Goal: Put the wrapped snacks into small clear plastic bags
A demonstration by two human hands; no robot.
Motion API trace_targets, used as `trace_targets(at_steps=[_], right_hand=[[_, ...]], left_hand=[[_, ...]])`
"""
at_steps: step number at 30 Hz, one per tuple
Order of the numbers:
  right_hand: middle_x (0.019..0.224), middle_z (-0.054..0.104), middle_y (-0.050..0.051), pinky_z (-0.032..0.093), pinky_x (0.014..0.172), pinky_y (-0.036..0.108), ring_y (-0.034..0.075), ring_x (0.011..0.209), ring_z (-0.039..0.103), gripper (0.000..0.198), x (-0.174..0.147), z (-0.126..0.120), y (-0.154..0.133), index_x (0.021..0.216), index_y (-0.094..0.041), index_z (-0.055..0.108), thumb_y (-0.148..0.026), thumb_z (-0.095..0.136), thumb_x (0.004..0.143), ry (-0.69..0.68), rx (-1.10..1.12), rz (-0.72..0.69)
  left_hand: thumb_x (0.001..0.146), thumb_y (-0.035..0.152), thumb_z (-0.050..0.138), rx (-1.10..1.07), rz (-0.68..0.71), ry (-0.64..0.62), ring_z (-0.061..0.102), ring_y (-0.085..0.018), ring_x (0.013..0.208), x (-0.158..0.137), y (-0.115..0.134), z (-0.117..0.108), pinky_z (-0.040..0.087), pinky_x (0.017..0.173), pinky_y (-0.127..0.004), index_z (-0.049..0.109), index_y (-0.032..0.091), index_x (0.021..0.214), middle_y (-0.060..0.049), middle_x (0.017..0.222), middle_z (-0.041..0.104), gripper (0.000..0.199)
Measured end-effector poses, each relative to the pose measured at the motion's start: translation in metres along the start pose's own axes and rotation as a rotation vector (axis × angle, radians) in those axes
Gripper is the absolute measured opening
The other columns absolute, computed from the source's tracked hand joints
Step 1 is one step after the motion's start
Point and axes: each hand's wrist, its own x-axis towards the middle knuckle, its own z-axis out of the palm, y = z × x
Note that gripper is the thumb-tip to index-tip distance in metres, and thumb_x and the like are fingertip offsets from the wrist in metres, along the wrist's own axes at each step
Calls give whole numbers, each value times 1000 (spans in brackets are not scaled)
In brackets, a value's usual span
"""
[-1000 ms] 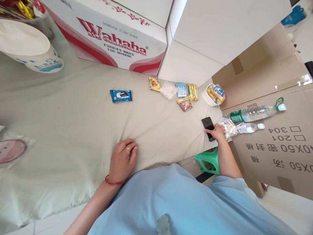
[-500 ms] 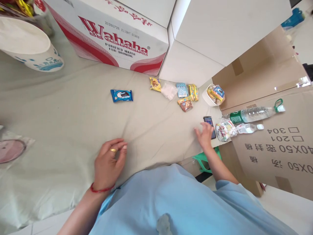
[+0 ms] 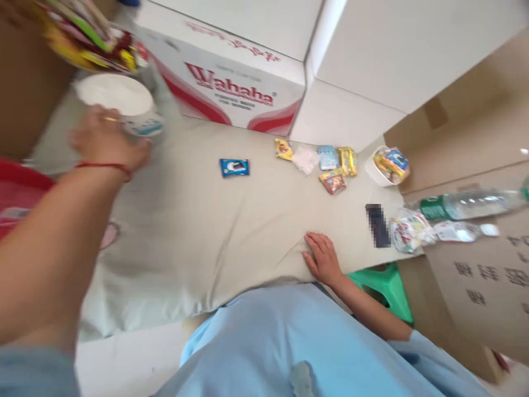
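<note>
My left hand (image 3: 109, 138), with a red cord at the wrist, reaches to the near side of a white paper tub (image 3: 142, 124) with blue print. Its thumb and fingers are spread, though blurred; whether they touch the tub is unclear. The tub stands upright and its top looks white. My right hand (image 3: 324, 258) lies open on the cloth near the front edge, holding nothing. A blue snack packet (image 3: 235, 167) lies alone on the cloth between the hands. Farther right are a yellow packet (image 3: 284, 149), a crumpled clear wrapper (image 3: 306, 160) and several other small packets.
Behind stands a Wahaha water carton (image 3: 239, 107). On the right are a white snack bowl (image 3: 374, 168), a dark phone (image 3: 378, 226), two plastic bottles and a cardboard box (image 3: 475, 309). A green stool (image 3: 397, 292) is below; something red (image 3: 20, 193) is at the left.
My left hand has moved left and away from my body, from the front edge to the tub. My right hand has left the phone and come left onto the cloth. The view has swung left.
</note>
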Motion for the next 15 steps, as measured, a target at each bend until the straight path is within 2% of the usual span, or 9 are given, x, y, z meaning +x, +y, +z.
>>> trace_targets(at_steps=[1,2,5,8,10,13,15], right_hand=[[149,61,15,40,121,55,29,138,54,53,-1,1,0,156,-20,49,-32,54,105,15,9,-3],[149,61,14,41,121,56,30,138,54,54,-2,3,1,156,-21,48,-31,55,104,27,14,-4],[148,61,14,43,118,58,31,136,55,55,-2,9,2,157,-22,47,-31,58,103,54,14,-22],[146,62,15,45,115,59,32,133,55,55,-1,11,2,155,-21,48,-30,59,102,84,5,-54],[143,63,16,47,113,59,33,131,55,52,0,11,2,153,-20,49,-29,59,102,100,3,-61],[140,64,16,49,110,59,32,128,57,47,4,7,1,148,-21,53,-29,59,102,95,38,-55],[138,63,16,52,106,58,31,126,58,42,10,-1,-2,144,-22,56,-29,59,102,113,91,-39]], left_hand=[[93,64,65,43,-99,-67,37,-51,149,3,8,-4,32,111,-80,30,-3,155,-28,170,22,97],[94,59,68,59,-104,-85,39,-46,149,5,15,-7,36,113,-75,28,2,158,-24,172,21,95],[95,41,71,54,-97,-26,47,-32,144,11,20,-7,39,120,-57,46,0,146,-19,161,42,70],[99,32,63,36,-94,-25,59,-22,122,21,11,-7,43,115,-45,60,-4,126,-16,140,60,46],[103,33,54,24,-65,-44,60,-16,111,23,8,-7,45,109,-39,64,-4,117,-13,129,65,41],[106,32,42,18,88,-20,58,-15,103,-1,18,-9,46,99,-35,67,1,113,-12,119,68,40],[104,34,43,16,189,7,59,-17,100,-38,34,-9,48,94,-35,69,7,109,-11,112,69,38]])
